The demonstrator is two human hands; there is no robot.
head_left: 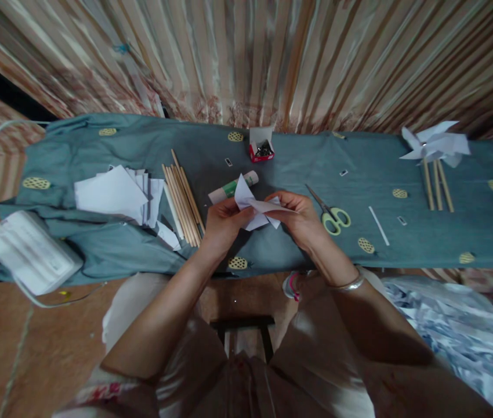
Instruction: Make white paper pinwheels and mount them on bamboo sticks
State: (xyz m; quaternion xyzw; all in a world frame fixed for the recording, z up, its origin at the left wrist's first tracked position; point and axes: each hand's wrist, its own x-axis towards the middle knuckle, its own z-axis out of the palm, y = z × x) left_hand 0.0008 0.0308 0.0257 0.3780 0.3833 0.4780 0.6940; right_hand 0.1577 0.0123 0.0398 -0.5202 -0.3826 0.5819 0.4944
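Observation:
Both my hands hold a folded piece of white paper (255, 209) above the blue-grey cloth (298, 174) on the table. My left hand (224, 223) pinches the paper's left side, fingers closed. My right hand (297, 219) grips its right side, fingers curled round it. A glue stick (232, 187) lies just behind the paper. Green-handled scissors (331, 213) lie to the right of my right hand. A bundle of wooden sticks (182, 197) lies left of my left hand.
A stack of white paper sheets (113, 194) lies at the left. A small red box of clips (261, 148) stands at the back. A finished paper pinwheel (435, 145) and three sticks (437, 184) lie at the right. A white iron (29, 252) sits at the left edge.

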